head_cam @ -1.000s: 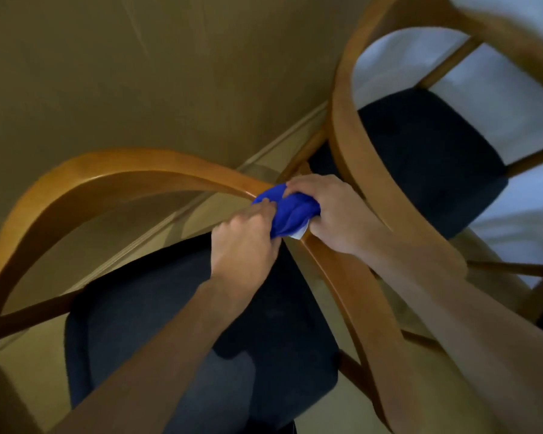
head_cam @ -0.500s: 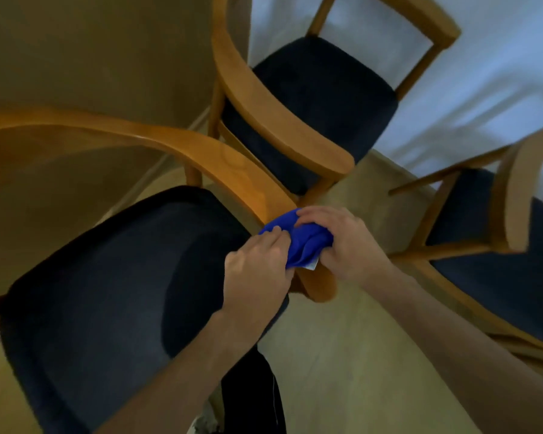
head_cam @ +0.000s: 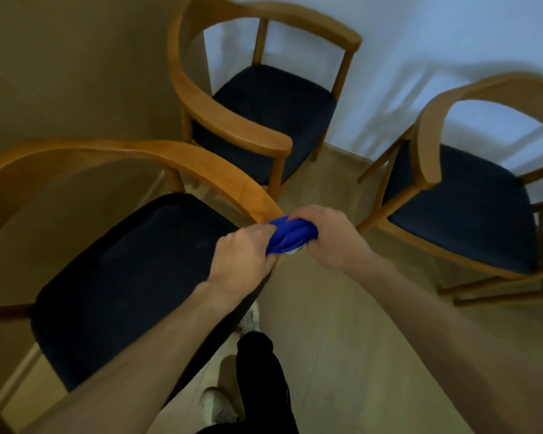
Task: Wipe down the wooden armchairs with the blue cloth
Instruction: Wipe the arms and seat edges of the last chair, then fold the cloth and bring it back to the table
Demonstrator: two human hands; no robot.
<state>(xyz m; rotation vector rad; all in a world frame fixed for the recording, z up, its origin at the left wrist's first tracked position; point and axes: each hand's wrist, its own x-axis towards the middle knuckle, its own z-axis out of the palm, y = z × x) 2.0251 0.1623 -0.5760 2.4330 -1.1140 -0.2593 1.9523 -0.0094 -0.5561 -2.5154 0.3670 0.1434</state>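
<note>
Three wooden armchairs with dark seats stand here: nearest chair (head_cam: 113,277) left, second chair (head_cam: 264,98) behind, third chair (head_cam: 470,198) right. At the nearest chair's armrest end, the left hand (head_cam: 242,261) and right hand (head_cam: 329,236) both clutch the bunched bright-blue cloth (head_cam: 290,234).

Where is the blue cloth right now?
In the head view, centre: the bunched blue cloth is gripped between left hand and right hand, at the nearest wooden armchair's armrest end.

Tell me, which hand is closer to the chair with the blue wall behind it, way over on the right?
Right. The right hand grips the blue cloth on the side toward that right-side chair. The left hand holds the cloth's other end, farther away, over the nearest chair.
</note>
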